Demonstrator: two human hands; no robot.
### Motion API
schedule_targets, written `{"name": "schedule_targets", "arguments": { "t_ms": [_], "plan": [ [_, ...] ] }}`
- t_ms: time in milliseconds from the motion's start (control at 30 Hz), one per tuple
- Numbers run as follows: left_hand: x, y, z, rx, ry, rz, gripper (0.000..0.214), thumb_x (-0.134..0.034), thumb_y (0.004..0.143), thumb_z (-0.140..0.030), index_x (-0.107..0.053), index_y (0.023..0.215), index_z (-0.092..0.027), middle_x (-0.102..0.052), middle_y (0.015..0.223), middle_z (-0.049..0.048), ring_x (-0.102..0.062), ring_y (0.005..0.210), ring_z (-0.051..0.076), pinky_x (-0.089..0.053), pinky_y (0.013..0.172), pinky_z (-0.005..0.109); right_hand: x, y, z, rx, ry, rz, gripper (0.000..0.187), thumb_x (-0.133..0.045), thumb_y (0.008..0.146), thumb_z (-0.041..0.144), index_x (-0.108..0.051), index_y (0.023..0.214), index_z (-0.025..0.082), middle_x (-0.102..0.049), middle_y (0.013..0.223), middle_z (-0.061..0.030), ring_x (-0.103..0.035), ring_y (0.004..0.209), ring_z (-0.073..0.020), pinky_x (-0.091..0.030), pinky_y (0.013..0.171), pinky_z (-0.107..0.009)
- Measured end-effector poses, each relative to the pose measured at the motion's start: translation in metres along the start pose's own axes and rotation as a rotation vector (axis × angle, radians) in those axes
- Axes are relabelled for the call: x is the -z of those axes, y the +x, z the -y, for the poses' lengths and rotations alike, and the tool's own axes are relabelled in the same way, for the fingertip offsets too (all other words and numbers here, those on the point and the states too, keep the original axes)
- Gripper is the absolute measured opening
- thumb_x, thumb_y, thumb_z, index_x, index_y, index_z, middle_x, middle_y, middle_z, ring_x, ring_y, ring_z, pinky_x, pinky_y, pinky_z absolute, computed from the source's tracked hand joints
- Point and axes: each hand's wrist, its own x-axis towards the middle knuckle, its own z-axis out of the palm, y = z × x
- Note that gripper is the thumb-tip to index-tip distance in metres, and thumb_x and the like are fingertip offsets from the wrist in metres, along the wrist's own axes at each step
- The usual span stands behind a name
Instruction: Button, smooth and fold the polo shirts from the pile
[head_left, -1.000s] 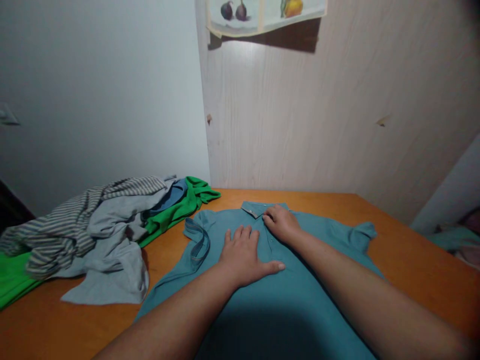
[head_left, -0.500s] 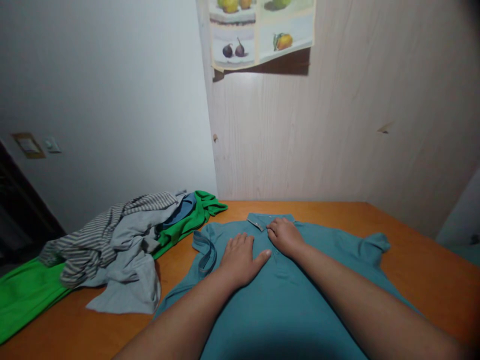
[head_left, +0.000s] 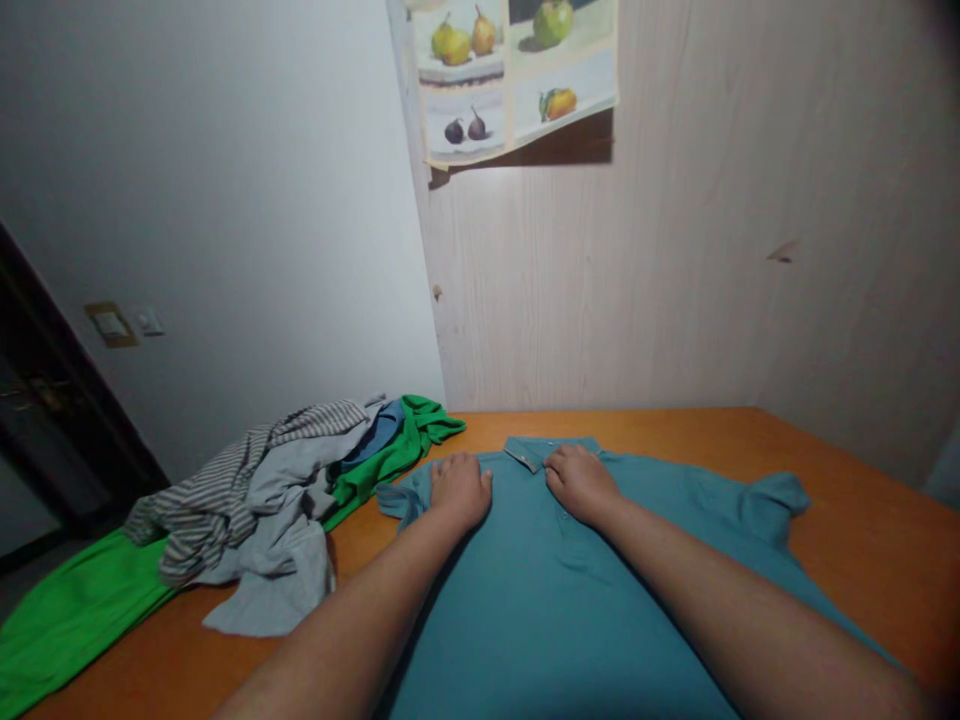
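Note:
A teal polo shirt (head_left: 525, 590) lies spread front up on the orange-brown table (head_left: 675, 425), its collar (head_left: 523, 454) toward the far edge. My left hand (head_left: 459, 490) rests on the shirt's left shoulder, fingers laid over the cloth beside the bunched left sleeve (head_left: 397, 500). Just below the right part of the collar, my right hand (head_left: 581, 482) presses on the fabric with its fingers slightly bent, near the button placket. Both palms face down, and neither hand visibly grips the cloth. The shirt's lower part runs out of view toward me.
On the left lies a heap of clothes: a striped garment (head_left: 217, 490), a grey one (head_left: 289, 540), a blue piece (head_left: 375, 436) and bright green cloth (head_left: 90, 600). Behind the table stand walls, with a fruit picture (head_left: 480, 80) hanging. A dark door (head_left: 52, 400) is at far left.
My left hand has moved up and outward from the chest to the left shoulder. The left sleeve's edge has shifted outward. My right hand stays near the collar. The view has tilted slightly.

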Motion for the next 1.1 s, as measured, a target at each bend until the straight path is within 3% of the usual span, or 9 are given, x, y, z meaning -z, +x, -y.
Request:
{"name": "schedule_targets", "arguments": {
  "t_ms": [100,267,333,467,600,800,933,1033,1100],
  "plan": [
    [-0.004,0.005,-0.006,-0.119,-0.027,0.011,0.038,-0.042,0.098,-0.047,-0.066,0.119,-0.026,-0.066,0.134,0.0077,-0.056,0.128,0.024,-0.039,0.109,0.036,-0.001,0.000,0.000,0.000,-0.002,-0.011,0.034,-0.047,0.099,0.027,-0.074,0.115,0.018,-0.069,0.116,-0.0122,-0.056,0.108,-0.0274,-0.038,0.092,-0.037],
    [-0.005,0.027,0.001,0.079,-0.007,-0.006,0.040,-0.046,0.095,-0.045,-0.069,0.114,-0.017,-0.068,0.125,0.0195,-0.060,0.121,0.038,-0.044,0.099,0.053,-0.002,0.000,-0.001,-0.004,-0.003,-0.013,0.033,-0.046,0.099,0.028,-0.074,0.114,0.019,-0.069,0.115,-0.0114,-0.056,0.108,-0.0276,-0.038,0.091,-0.037],
    [-0.003,0.035,-0.001,0.124,-0.009,-0.036,0.037,-0.047,0.095,-0.039,-0.069,0.112,-0.016,-0.068,0.124,0.0211,-0.060,0.121,0.039,-0.044,0.099,0.053,-0.001,0.000,-0.001,-0.003,-0.002,-0.009,0.033,-0.046,0.099,0.028,-0.074,0.114,0.019,-0.069,0.115,-0.0115,-0.056,0.108,-0.0276,-0.038,0.092,-0.037],
    [-0.002,0.045,-0.023,0.055,-0.078,-0.100,0.035,-0.041,0.097,-0.032,-0.070,0.112,-0.019,-0.070,0.122,0.0160,-0.062,0.118,0.031,-0.046,0.096,0.041,-0.001,0.000,0.000,-0.001,0.003,-0.020,0.033,-0.046,0.099,0.027,-0.074,0.113,0.019,-0.069,0.115,-0.0114,-0.056,0.108,-0.0275,-0.038,0.093,-0.038],
    [-0.013,0.050,-0.048,-0.035,-0.166,-0.106,0.034,-0.041,0.098,-0.034,-0.070,0.110,-0.022,-0.072,0.117,0.0104,-0.065,0.111,0.025,-0.048,0.090,0.034,-0.001,0.000,-0.001,-0.011,0.015,-0.011,0.033,-0.046,0.099,0.027,-0.074,0.114,0.020,-0.069,0.114,-0.0115,-0.056,0.109,-0.0271,-0.039,0.094,-0.038],
    [-0.029,0.045,-0.054,-0.067,-0.184,-0.089,0.030,-0.054,0.091,-0.038,-0.068,0.111,-0.021,-0.067,0.121,0.0133,-0.060,0.117,0.030,-0.046,0.096,0.041,-0.004,0.002,-0.006,-0.017,0.073,-0.016,0.032,-0.049,0.097,0.028,-0.075,0.114,0.020,-0.070,0.116,-0.0112,-0.057,0.111,-0.0269,-0.040,0.099,-0.039],
    [-0.028,0.043,-0.052,-0.074,-0.165,-0.071,0.029,-0.053,0.092,-0.040,-0.065,0.112,-0.023,-0.064,0.124,0.0124,-0.057,0.120,0.031,-0.044,0.098,0.043,-0.002,0.008,-0.016,-0.053,0.360,-0.081,0.023,-0.057,0.090,0.022,-0.077,0.103,0.020,-0.073,0.109,-0.0098,-0.061,0.110,-0.0243,-0.043,0.101,-0.038],
    [-0.028,0.044,-0.053,-0.076,-0.157,-0.055,0.030,-0.052,0.092,-0.041,-0.065,0.113,-0.023,-0.063,0.125,0.0133,-0.055,0.121,0.031,-0.043,0.098,0.043,0.004,0.016,-0.032,-0.308,0.790,-0.225,0.015,-0.062,0.087,0.023,-0.075,0.094,0.021,-0.074,0.095,-0.0059,-0.066,0.096,-0.0196,-0.050,0.090,-0.033],
    [-0.028,0.044,-0.053,-0.080,-0.156,-0.050,0.031,-0.050,0.093,-0.041,-0.064,0.113,-0.022,-0.062,0.126,0.0139,-0.055,0.122,0.032,-0.043,0.098,0.044,0.007,0.020,-0.046,-0.482,0.928,-0.299,0.015,-0.061,0.090,0.029,-0.072,0.092,0.020,-0.071,0.086,-0.0048,-0.067,0.081,-0.0173,-0.054,0.076,-0.029]
  ]
}}
